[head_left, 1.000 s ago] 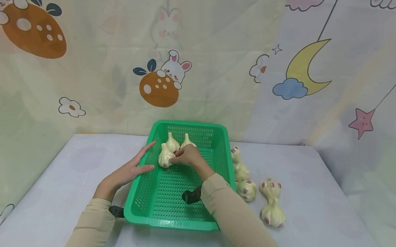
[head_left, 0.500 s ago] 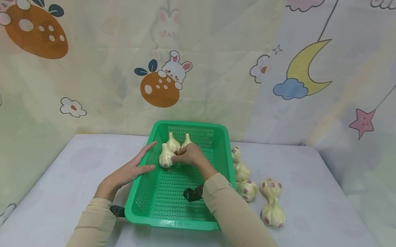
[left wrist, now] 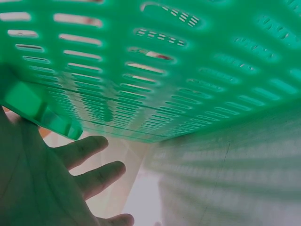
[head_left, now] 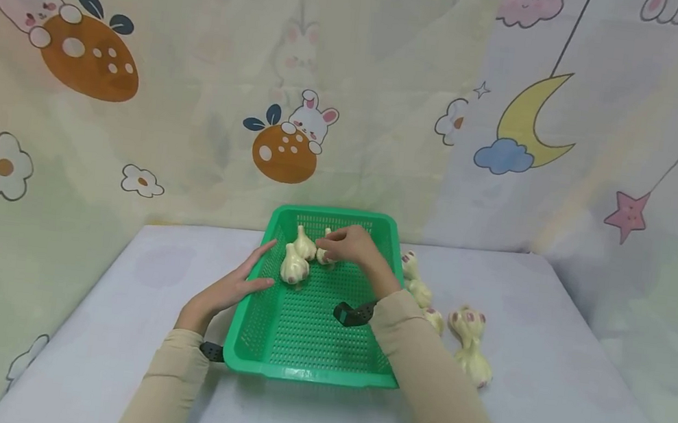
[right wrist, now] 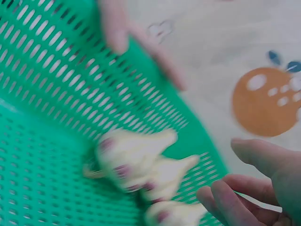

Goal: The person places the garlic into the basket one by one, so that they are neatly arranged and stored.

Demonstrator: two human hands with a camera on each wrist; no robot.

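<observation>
Three pale garlic bulbs stand close together at the back left inside a green perforated basket [head_left: 311, 375]: a front one [head_left: 295, 265], one behind it [head_left: 306, 244], and a third [head_left: 323, 258] partly covered by my right hand [head_left: 354, 244]. In the right wrist view that hand's thumb and fingers are spread apart over the third garlic bulb [right wrist: 171, 214], with nothing between them. My left hand [head_left: 225, 292] rests at the basket's left rim, thumb reaching over it. Its fingers [left wrist: 99, 179] stretch out straight beside the basket wall in the left wrist view.
Several more garlic bulbs lie on the white table [head_left: 543, 398] to the right of the basket, among them one near the back [head_left: 410, 266] and one nearer the front [head_left: 475, 367]; the right sleeve [head_left: 433, 380] partly covers some. A printed cloth [head_left: 387, 106] hangs behind the table.
My right hand has let go of the front garlic bulb and risen back and right over the third one. The left hand keeps its place on the basket; the head view has shifted slightly.
</observation>
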